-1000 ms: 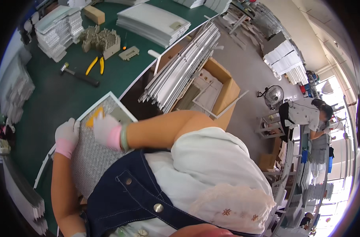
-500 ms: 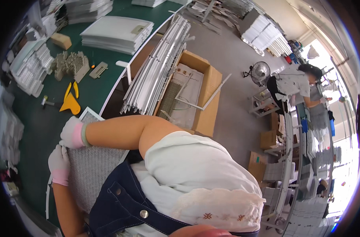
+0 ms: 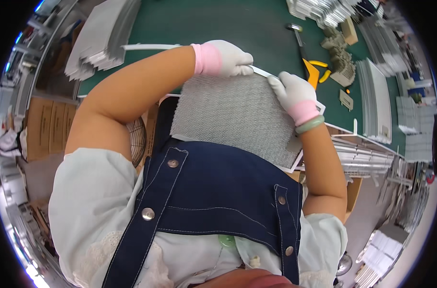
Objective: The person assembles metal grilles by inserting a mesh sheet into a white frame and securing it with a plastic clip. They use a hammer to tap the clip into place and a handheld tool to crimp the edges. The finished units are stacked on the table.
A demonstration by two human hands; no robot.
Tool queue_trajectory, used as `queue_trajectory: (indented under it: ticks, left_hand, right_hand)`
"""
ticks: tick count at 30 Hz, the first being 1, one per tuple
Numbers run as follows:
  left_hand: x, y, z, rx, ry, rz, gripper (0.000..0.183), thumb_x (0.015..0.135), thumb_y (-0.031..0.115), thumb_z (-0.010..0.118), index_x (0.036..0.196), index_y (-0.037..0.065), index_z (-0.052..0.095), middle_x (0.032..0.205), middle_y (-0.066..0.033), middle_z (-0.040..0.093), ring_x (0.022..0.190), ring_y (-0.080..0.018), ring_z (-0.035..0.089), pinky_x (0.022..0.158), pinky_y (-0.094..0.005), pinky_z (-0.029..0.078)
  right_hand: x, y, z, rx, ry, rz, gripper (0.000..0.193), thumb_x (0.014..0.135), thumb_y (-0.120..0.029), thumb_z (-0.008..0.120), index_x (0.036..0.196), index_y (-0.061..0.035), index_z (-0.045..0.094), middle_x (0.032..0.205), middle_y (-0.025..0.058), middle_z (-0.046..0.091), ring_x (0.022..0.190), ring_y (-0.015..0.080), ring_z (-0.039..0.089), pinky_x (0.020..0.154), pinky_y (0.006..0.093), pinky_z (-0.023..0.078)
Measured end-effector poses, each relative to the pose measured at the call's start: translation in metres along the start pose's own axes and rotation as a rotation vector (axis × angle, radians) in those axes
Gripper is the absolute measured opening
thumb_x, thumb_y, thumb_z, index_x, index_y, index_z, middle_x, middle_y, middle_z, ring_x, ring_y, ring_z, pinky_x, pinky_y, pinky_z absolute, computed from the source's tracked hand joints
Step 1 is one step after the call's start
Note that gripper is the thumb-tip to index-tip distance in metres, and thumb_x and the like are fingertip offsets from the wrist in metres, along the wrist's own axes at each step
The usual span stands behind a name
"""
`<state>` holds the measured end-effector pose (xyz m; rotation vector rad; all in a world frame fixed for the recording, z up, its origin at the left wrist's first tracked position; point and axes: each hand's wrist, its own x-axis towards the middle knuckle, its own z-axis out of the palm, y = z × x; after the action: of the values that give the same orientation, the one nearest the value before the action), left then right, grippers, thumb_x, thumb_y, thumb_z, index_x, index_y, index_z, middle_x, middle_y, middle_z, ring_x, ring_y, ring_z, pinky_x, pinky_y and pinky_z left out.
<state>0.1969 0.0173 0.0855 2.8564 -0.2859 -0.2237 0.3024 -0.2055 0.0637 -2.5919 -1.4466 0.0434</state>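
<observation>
A grey metal mesh panel (image 3: 228,110) lies tilted in front of my body, its near edge against my apron. Along its far edge runs a thin white frame strip (image 3: 260,71). My left hand (image 3: 225,58), in a white glove with a pink cuff, has its fingers closed on this strip. Gloved the same way, my right hand (image 3: 295,93) pinches the strip farther right, thumb and fingers closed at the panel's far right corner. A white frame piece (image 3: 319,108) shows beside my right wrist. Another white length (image 3: 151,46) sticks out left of my left forearm; whether it joins the strip is hidden.
On the green table (image 3: 204,24) lie a hammer (image 3: 295,29), yellow-handled pliers (image 3: 324,71), an orange scraper (image 3: 312,73) and beige plastic parts (image 3: 341,62). Stacked white panels stand left (image 3: 103,38) and right (image 3: 374,101). Metal strips (image 3: 362,156) lie below the table's right edge.
The view has swung round to face the table squarely. My hands, close together at the panel's edge before, are now farther apart along the white strip.
</observation>
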Motion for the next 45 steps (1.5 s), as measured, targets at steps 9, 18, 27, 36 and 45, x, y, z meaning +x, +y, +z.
queue_trajectory:
  ticks: [9,18,27,36,45]
  left_hand:
    - [-0.017,-0.009,0.003,0.052,0.027,-0.033,0.035,0.098,0.034,0.047,0.097,0.002,0.061,0.080,-0.0163,0.065,0.079,-0.0346,0.064,0.074,-0.0440,0.051]
    - [-0.017,-0.002,-0.018,0.013,-0.046,-0.014,0.032,0.097,0.029,0.048,0.102,0.002,0.062,0.090,-0.0173,0.066,0.089,-0.0347,0.064,0.080,-0.0429,0.051]
    - [-0.034,-0.001,-0.030,-0.035,-0.081,-0.081,0.027,0.097,0.025,0.050,0.107,0.003,0.063,0.092,-0.0164,0.067,0.091,-0.0331,0.064,0.082,-0.0426,0.050]
    - [-0.073,-0.017,-0.021,0.001,0.025,-0.128,0.029,0.096,0.033,0.054,0.102,0.006,0.062,0.083,-0.0152,0.066,0.081,-0.0356,0.065,0.074,-0.0437,0.051]
    - [-0.094,-0.022,0.003,0.093,0.139,-0.193,0.028,0.095,0.031,0.052,0.093,0.005,0.060,0.072,-0.0157,0.063,0.071,-0.0352,0.064,0.067,-0.0445,0.051]
  right_hand:
    - [0.012,-0.014,-0.001,0.031,0.032,-0.076,0.053,0.096,-0.053,0.049,0.075,-0.0052,0.058,0.072,0.0168,0.062,0.074,0.0385,0.062,0.066,0.0475,0.048]
    - [0.036,-0.038,0.000,0.041,0.038,-0.235,0.040,0.098,-0.042,0.049,0.087,-0.0061,0.062,0.082,0.0156,0.066,0.078,0.0375,0.064,0.070,0.0464,0.051]
    - [0.038,-0.056,-0.007,0.111,0.040,-0.265,0.036,0.096,-0.039,0.052,0.087,-0.0066,0.062,0.082,0.0146,0.067,0.078,0.0357,0.065,0.069,0.0457,0.051]
    - [0.036,-0.056,-0.005,0.271,-0.142,-0.170,0.037,0.097,-0.040,0.050,0.097,-0.0062,0.065,0.084,0.0167,0.066,0.083,0.0359,0.064,0.075,0.0442,0.049]
    - [0.027,-0.075,-0.002,0.084,-0.033,-0.194,0.034,0.097,-0.038,0.051,0.096,-0.0070,0.065,0.084,0.0150,0.067,0.084,0.0357,0.065,0.075,0.0441,0.050]
